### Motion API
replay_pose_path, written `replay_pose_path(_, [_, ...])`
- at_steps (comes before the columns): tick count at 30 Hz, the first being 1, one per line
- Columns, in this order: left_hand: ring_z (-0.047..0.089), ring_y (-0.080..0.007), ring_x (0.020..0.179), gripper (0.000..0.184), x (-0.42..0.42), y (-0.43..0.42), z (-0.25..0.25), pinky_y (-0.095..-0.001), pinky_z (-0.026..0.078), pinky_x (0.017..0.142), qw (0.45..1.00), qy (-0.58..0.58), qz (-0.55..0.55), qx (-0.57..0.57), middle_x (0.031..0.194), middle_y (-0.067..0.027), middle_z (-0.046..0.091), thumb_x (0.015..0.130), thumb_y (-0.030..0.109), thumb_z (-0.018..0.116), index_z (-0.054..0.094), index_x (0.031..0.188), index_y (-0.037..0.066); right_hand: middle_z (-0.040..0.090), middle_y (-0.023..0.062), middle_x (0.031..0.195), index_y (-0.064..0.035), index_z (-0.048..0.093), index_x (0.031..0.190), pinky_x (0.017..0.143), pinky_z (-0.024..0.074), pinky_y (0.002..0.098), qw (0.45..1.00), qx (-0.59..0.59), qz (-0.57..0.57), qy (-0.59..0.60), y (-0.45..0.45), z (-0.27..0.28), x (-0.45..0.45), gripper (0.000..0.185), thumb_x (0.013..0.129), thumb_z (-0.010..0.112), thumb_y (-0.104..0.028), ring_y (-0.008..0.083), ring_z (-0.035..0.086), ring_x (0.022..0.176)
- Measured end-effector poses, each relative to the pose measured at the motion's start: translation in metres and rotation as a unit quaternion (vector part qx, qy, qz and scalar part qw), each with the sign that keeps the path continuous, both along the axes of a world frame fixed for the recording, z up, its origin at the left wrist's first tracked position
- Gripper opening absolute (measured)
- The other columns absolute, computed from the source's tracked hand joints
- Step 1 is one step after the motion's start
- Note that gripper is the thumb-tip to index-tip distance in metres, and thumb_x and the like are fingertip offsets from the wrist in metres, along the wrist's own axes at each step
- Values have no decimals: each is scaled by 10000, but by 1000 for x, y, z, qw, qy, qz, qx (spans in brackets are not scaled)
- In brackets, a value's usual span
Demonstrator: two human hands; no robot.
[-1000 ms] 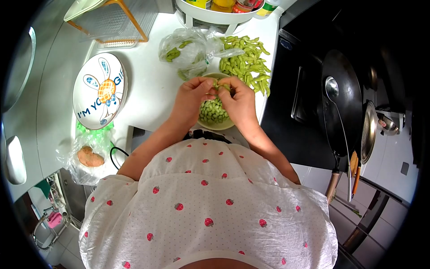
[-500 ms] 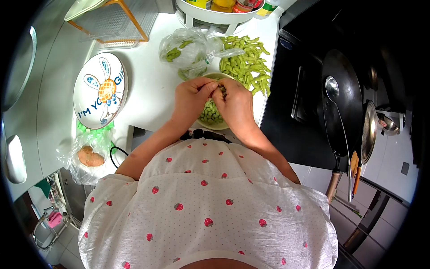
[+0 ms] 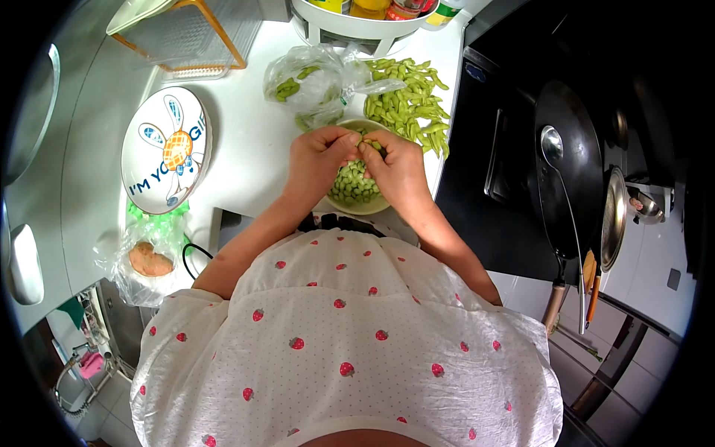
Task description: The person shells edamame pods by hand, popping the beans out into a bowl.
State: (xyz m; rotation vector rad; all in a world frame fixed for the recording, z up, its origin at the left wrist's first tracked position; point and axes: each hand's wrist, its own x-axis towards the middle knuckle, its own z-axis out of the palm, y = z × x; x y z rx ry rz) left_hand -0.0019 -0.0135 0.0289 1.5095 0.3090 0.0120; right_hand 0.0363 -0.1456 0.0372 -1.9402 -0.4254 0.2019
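Over a pale bowl [image 3: 365, 208] of shelled green beans [image 3: 353, 186], my two hands meet at the fingertips. My right hand [image 3: 396, 165] pinches a green pod [image 3: 375, 145] between thumb and fingers. My left hand [image 3: 319, 160] is closed in a pinch against the right fingertips; whatever it holds there is too small to make out. A pile of green pods [image 3: 408, 100] lies just beyond the bowl to the right. Behind my left hand is a clear plastic bag [image 3: 322, 78] with some pods inside.
A decorated plate [image 3: 165, 151] and a bagged brown tuber [image 3: 151, 260] are at the left. A clear rack [image 3: 195, 45] and a round tray of bottles [image 3: 361, 28] stand at the back. On the right, a wok [image 3: 570, 141] with a ladle [image 3: 552, 144] rests by the black stovetop.
The fingertips came tightly together over the bowl, then parted slightly. The hands have turned a little, and more beans show below them than half a second ago.
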Motion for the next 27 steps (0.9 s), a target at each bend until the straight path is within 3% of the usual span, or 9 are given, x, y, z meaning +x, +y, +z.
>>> replay_pose_path(5, [533, -83, 608, 204, -2, 1, -2, -211, 450, 587, 1000, 5, -2, 1, 684, -37, 598, 851, 157, 546, 618, 854, -34, 545, 118, 541, 23, 571, 726, 447, 423, 291, 997, -39, 27, -63, -1, -4, 5, 94, 766, 553, -60, 177, 544, 453])
replay_pose_path(8, [531, -83, 632, 196, -2, 1, 0, -212, 444, 619, 1000, -3, -5, -13, 696, -37, 598, 855, 153, 540, 619, 860, -26, 556, 75, 564, 21, 562, 729, 437, 414, 255, 993, 58, -10, 106, 3, 6, 2, 95, 782, 532, -52, 122, 524, 460])
replay_pose_path(11, [528, -89, 681, 175, -1, 0, -11, -214, 431, 660, 993, -9, 3, -114, 733, -30, 588, 859, 147, 530, 611, 889, -6, 566, 44, 616, 18, 561, 757, 432, 403, 211, 949, 182, -36, 253, 2, -4, 6, 98, 806, 511, -50, 78, 499, 469])
replay_pose_path(14, [530, -99, 728, 164, 1, -1, -24, -217, 423, 684, 966, 10, -5, -258, 774, -25, 577, 862, 144, 524, 593, 932, 13, 579, 48, 657, 14, 562, 779, 434, 397, 197, 928, 232, -45, 289, 2, -4, 3, 103, 823, 504, -58, 79, 485, 460])
replay_pose_path(17, [536, -107, 738, 166, 0, 0, -25, -223, 428, 686, 943, 24, -21, -331, 794, -28, 572, 865, 147, 522, 578, 953, 18, 582, 52, 654, 23, 568, 803, 434, 402, 197, 951, 186, -48, 242, 1, -1, -3, 93, 822, 514, -51, 78, 495, 461])
replay_pose_path(20, [538, -109, 729, 169, 1, -1, -28, -232, 437, 693, 944, 34, -12, -329, 799, -37, 577, 865, 147, 524, 575, 957, 15, 584, 57, 640, 34, 574, 827, 435, 411, 206, 980, 113, -42, 156, 0, -7, -7, 88, 808, 538, -44, 83, 517, 467])
replay_pose_path(27, [533, -107, 724, 163, 1, -4, -26, -240, 446, 695, 947, 21, -1, -321, 800, -40, 577, 862, 133, 527, 565, 957, 6, 587, 68, 613, 45, 579, 814, 440, 422, 217, 988, 91, -39, 117, -2, -5, -3, 93, 778, 570, -41, 87, 538, 475])
